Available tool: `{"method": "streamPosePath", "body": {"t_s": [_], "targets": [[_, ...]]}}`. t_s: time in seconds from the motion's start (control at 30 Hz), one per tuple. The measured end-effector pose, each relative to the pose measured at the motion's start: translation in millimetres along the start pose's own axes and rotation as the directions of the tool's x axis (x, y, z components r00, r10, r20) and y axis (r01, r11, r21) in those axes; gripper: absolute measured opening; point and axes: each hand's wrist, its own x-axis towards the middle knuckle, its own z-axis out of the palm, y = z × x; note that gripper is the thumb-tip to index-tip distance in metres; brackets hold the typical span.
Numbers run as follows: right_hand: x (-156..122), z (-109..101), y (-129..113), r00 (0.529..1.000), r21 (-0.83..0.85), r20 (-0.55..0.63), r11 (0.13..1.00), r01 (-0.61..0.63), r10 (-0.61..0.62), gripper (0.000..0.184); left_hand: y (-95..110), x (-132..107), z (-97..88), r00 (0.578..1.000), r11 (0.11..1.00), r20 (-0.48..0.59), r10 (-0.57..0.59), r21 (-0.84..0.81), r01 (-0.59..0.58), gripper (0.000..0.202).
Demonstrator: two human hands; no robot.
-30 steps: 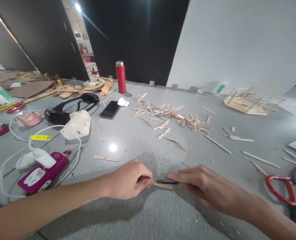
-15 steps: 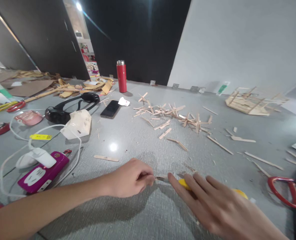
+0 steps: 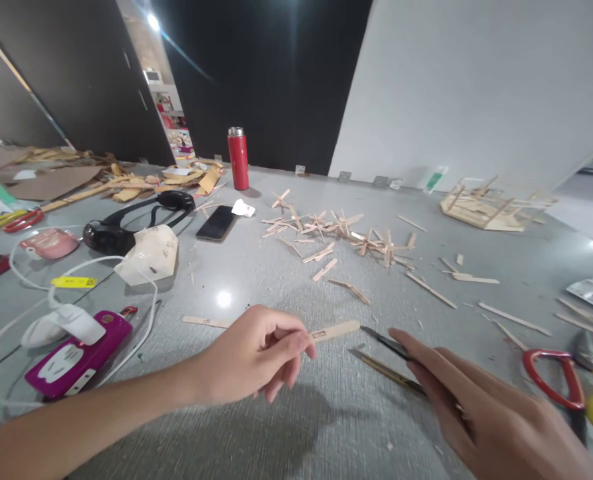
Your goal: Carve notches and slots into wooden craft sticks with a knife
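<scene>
My left hand (image 3: 263, 353) pinches a flat wooden craft stick (image 3: 341, 330) by its left end. A small slot is cut through the stick close to my fingertips. My right hand (image 3: 481, 407) is closed on a narrow dark-bladed knife (image 3: 383, 341), its tip at the stick's right end; whether they touch I cannot tell. Just below the blade is a second thin, yellowish-edged strip (image 3: 389, 372) running under my right hand. Whether it lies on the table or joins the knife is unclear. Another craft stick (image 3: 203, 321) lies behind my left wrist, partly covered.
Loose and crossed craft sticks (image 3: 346, 230) are scattered mid-table, with a wooden stick frame (image 3: 481, 213) at back right. Red-handled pliers (image 3: 551, 380) lie at right. Leftward are a purple power bank (image 3: 101, 343) with white cable, a phone (image 3: 217, 223) and a red bottle (image 3: 238, 160).
The craft stick, mostly hidden before, now shows between my hands. My right hand has moved right and turned, drawing the blade back, while the fingers of my left hand have opened out slightly.
</scene>
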Motion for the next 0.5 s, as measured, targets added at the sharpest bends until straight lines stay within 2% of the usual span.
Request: {"method": "streamPosePath", "body": {"t_s": [0.13, 0.27, 0.37, 0.43, 0.5], "targets": [[-8, 21, 19, 0.986, -0.056, 0.117, 0.992, -0.113, 0.119, 0.046, 11, -10, 7.6, 1.0, 0.989, 0.006, 0.012, -0.145, -0.011, 0.038], [-18, 37, 47, 0.979, -0.096, 0.118, 0.983, -0.158, 0.169, 0.042, 12, -15, 12.9, 1.0, 0.987, 0.004, 0.004, -0.158, -0.003, 0.04], [-18, 36, 59, 0.983, -0.119, 0.08, 0.981, -0.153, 0.163, 0.045, 13, -15, 13.9, 1.0, 0.989, -0.012, -0.011, -0.149, 0.009, 0.042], [-16, 31, 58, 0.988, -0.119, 0.069, 0.984, -0.13, 0.139, 0.046, 13, -14, 13.6, 1.0, 0.988, -0.01, -0.026, -0.152, 0.024, 0.043], [-14, 24, 50, 0.991, -0.086, 0.107, 0.994, -0.073, 0.082, 0.042, 12, -13, 12.8, 0.999, 0.989, -0.005, -0.045, -0.14, 0.043, 0.043]]}}
